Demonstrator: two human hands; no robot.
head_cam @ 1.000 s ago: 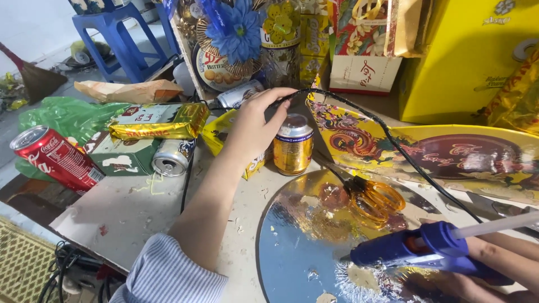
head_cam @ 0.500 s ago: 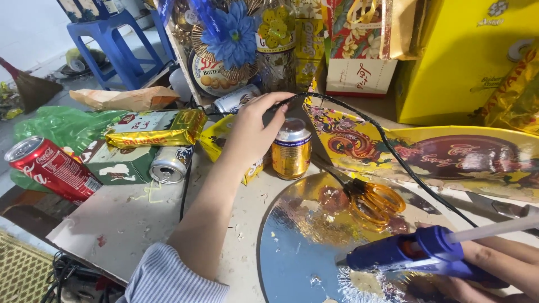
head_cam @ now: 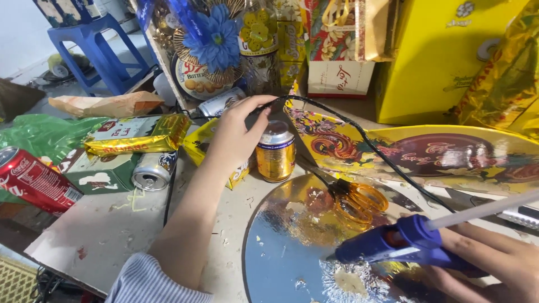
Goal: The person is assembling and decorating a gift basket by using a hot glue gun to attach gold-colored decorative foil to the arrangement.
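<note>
Head camera looks down on a cluttered grey worktop (head_cam: 112, 235). A short gold metal drink can with a silver top (head_cam: 275, 151) stands upright near the middle of the worktop, just beyond the far edge of a round mirror-finish silver disc (head_cam: 292, 247) that lies flat toward the near edge. The can's side is shiny gold with a dark band of print, and its lid faces up.

The left hand (head_cam: 238, 132) reaches forward from a striped sleeve at the near edge, the forearm stretched across the worktop. Its fingers are curled, and thumb and fingertips pinch a thin black cord (head_cam: 359, 134) just above and behind the can's top; the palm sits beside the can's left side, though I cannot tell whether it touches the can. The cord arcs from the fingers toward the right and runs down to the blue hot-glue gun (head_cam: 393, 247).

The right hand (head_cam: 494, 264), low at the near right corner, is wrapped around the glue gun's handle, with a white glue stick jutting from the rear. The nozzle points left, hovering over the silver disc near a crinkled patch of foil.

Orange-handled scissors (head_cam: 356, 199) lie on the disc's far side. A silver can (head_cam: 152, 171) lies on its side left of the forearm, and a red can (head_cam: 31, 179) lies at the left edge.
</note>
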